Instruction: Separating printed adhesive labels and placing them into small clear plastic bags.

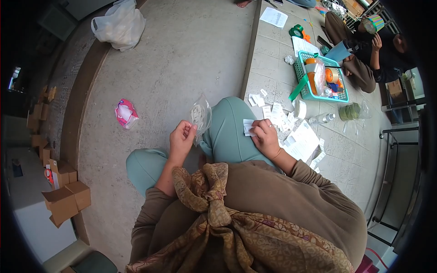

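My left hand (182, 139) pinches the edge of a clear plastic bag (200, 116), which holds whitish pieces I cannot make out. The bag hangs beside my raised knee in green trousers (230, 136). Against that knee, my right hand (265, 138) grips a small folded white paper slip (248, 127). To the right of this hand lie many loose white paper slips (278, 115) on the tiles. A printed sheet (303, 141) lies among them, next to a roll of white tape (300, 109).
A turquoise basket (322, 99) full of supplies stands at right, near a clear bottle (322, 118) and a seated person (375, 56). A pink-and-white packet (126, 113) lies at left. Beyond are a white plastic bag (119, 27) and cardboard boxes (66, 201). A floor step (252, 44) runs ahead.
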